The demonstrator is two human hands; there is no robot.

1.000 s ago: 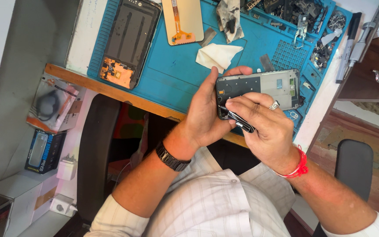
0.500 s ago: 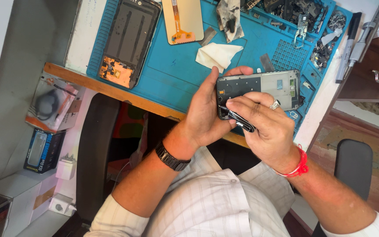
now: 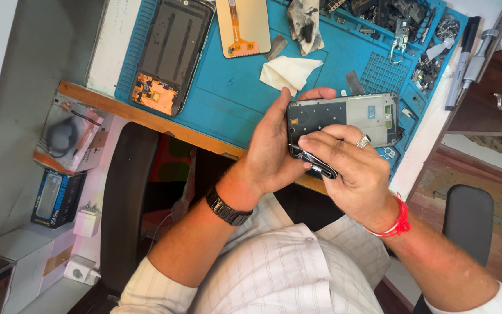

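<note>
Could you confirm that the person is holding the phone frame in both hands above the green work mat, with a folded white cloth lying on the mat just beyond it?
Not quite: the head view shows the work mat is blue, not green. The rest holds: the left hand and right hand hold the phone frame, and the folded white cloth lies on the mat just beyond it.

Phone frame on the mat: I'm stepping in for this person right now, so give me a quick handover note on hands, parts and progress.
Left hand grips the stripped phone frame at its near end, above the blue mat. Right hand presses a small dark tool against that end.
Done: frame is bare; a second phone body and a display panel lie apart on the mat.
Left: the tool work at the frame's end looks unfinished; loose parts sit unfitted.
</note>
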